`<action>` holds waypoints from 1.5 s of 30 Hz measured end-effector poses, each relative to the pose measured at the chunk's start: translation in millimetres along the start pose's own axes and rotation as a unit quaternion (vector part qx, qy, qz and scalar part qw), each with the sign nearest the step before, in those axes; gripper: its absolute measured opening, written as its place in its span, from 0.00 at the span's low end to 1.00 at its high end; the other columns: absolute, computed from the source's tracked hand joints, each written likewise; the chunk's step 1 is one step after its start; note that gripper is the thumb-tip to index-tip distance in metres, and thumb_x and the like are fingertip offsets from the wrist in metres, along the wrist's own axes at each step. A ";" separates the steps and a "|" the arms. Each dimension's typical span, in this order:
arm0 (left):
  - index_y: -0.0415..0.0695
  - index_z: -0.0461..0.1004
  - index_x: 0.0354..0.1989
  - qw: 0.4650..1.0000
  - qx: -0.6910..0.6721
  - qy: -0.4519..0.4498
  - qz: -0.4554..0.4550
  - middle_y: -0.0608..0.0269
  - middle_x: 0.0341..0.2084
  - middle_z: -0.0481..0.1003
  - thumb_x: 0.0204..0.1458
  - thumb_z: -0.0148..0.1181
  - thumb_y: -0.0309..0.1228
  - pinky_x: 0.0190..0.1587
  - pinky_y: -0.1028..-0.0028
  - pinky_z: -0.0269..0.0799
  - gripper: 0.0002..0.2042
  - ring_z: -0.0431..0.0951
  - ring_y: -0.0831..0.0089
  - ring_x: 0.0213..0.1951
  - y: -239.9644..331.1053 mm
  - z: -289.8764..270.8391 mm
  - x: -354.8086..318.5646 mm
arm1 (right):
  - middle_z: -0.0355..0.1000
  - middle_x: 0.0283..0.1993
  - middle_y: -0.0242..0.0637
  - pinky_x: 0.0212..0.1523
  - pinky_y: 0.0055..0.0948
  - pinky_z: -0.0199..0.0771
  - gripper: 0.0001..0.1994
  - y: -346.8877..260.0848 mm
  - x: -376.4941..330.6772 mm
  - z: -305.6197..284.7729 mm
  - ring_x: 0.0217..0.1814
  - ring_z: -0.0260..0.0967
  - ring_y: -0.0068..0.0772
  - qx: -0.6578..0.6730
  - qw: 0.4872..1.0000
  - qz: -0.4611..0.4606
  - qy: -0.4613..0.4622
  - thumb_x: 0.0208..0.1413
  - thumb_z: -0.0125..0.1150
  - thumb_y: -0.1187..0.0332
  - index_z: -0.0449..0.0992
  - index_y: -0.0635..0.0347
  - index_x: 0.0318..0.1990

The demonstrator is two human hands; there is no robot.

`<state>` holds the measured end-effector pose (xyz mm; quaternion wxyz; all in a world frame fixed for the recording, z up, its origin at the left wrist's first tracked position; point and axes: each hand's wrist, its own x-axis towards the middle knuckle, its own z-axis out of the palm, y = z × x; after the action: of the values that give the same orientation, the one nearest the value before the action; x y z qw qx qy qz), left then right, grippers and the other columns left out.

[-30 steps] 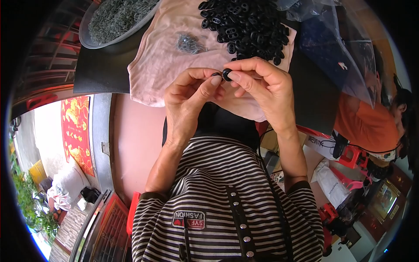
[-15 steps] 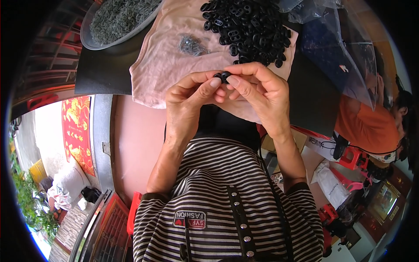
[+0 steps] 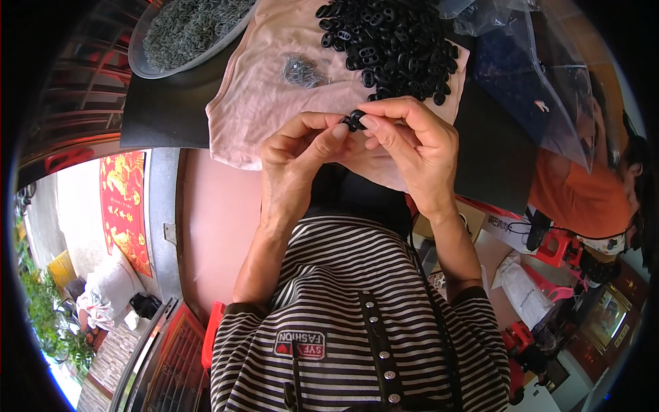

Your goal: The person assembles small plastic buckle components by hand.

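Above my lap, at the near edge of a pale pink cloth (image 3: 250, 103), both hands meet fingertip to fingertip. Small glossy black pieces (image 3: 355, 118), which look like parts of a cord lock, are pinched between them. My left hand (image 3: 296, 154) grips the left part with thumb and forefinger. On the right part, my right hand (image 3: 419, 147) closes thumb and forefinger. Fingers hide where the two parts touch. Beyond the hands lies a heap of black two-hole cord locks (image 3: 395, 51). A small pile of shiny metal springs (image 3: 302, 71) rests left of the heap.
A clear plastic bowl (image 3: 136, 58) full of small grey coil-like pieces stands at the far left of the black table (image 3: 161, 113). Clear plastic bags (image 3: 549, 82) lie at the far right. A person in an orange top (image 3: 580, 196) is to the right.
My right fingers have tilted and raised their black part slightly, so more of it shows between the hands. The left hand stays nearly still.
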<state>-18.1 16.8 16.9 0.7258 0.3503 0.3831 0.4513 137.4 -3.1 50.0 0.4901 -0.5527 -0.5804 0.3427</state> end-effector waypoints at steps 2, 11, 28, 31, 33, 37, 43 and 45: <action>0.33 0.73 0.38 1.000 -0.015 -0.002 -0.008 0.58 0.28 0.76 0.53 0.57 0.27 0.36 0.77 0.74 0.09 0.76 0.75 0.29 0.9 3.2 -0.1 | 0.73 0.31 0.33 0.30 0.14 0.74 0.07 0.0 -1.2 0.8 0.30 0.72 0.17 0.044 0.999 0.025 0.002 0.50 0.59 0.80 0.75 0.66 0.39; 0.31 0.72 0.37 1.000 0.000 0.004 0.020 0.56 0.29 0.76 0.55 0.56 0.27 0.36 0.76 0.75 0.09 0.77 0.74 0.29 1.4 1.6 -3.5 | 0.73 0.35 0.34 0.32 0.16 0.75 0.08 -3.2 -2.3 0.1 0.33 0.72 0.18 -0.018 1.000 -0.002 -0.005 0.50 0.59 0.80 0.75 0.67 0.40; 0.30 0.72 0.38 0.999 -0.030 -0.014 -0.001 0.54 0.29 0.76 0.55 0.54 0.25 0.35 0.76 0.75 0.09 0.77 0.72 0.30 0.3 1.2 -1.9 | 0.73 0.35 0.34 0.36 0.15 0.75 0.08 -2.4 -1.4 0.9 0.35 0.72 0.18 0.094 0.992 0.076 -0.024 0.53 0.58 0.79 0.75 0.68 0.40; 0.30 0.72 0.39 0.999 -0.048 -0.011 0.005 0.54 0.29 0.76 0.55 0.54 0.25 0.35 0.77 0.75 0.09 0.77 0.73 0.29 -2.4 1.0 -1.8 | 0.73 0.35 0.34 0.36 0.15 0.76 0.07 -1.9 -1.4 2.7 0.35 0.73 0.19 0.092 0.993 0.068 -0.017 0.52 0.57 0.79 0.75 0.69 0.40; 0.31 0.72 0.39 0.999 -0.048 -0.002 0.006 0.54 0.29 0.76 0.55 0.54 0.25 0.35 0.77 0.75 0.09 0.77 0.73 0.29 -2.6 2.0 -1.8 | 0.73 0.35 0.34 0.36 0.15 0.75 0.07 -1.2 -1.4 3.9 0.35 0.73 0.19 0.085 0.994 0.061 -0.015 0.52 0.57 0.79 0.75 0.69 0.40; 0.31 0.72 0.39 0.999 -0.052 -0.006 0.011 0.53 0.29 0.76 0.55 0.54 0.24 0.35 0.77 0.75 0.08 0.77 0.72 0.29 -1.8 1.8 -2.4 | 0.72 0.35 0.34 0.37 0.14 0.75 0.07 0.3 -2.3 5.8 0.35 0.73 0.20 0.063 0.998 0.025 -0.005 0.52 0.58 0.80 0.75 0.69 0.39; 0.31 0.71 0.39 0.999 -0.051 -0.016 0.008 0.53 0.29 0.76 0.55 0.53 0.22 0.36 0.77 0.75 0.07 0.78 0.72 0.30 -9.4 1.7 -2.0 | 0.72 0.34 0.33 0.35 0.14 0.74 0.07 7.8 -7.9 9.1 0.33 0.72 0.19 0.069 0.997 0.016 0.002 0.52 0.57 0.80 0.75 0.68 0.39; 0.31 0.71 0.39 0.998 -0.057 -0.016 0.010 0.54 0.29 0.76 0.55 0.53 0.23 0.37 0.76 0.76 0.07 0.78 0.72 0.30 -11.9 2.7 -0.1 | 0.72 0.34 0.33 0.35 0.14 0.73 0.07 10.2 -6.6 8.4 0.32 0.72 0.18 0.065 0.998 0.022 0.009 0.53 0.56 0.80 0.75 0.68 0.39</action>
<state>-11.1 12.1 8.0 0.7462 0.3189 0.3419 0.4740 131.9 -6.8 36.7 0.5226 -0.5352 -0.5402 0.3854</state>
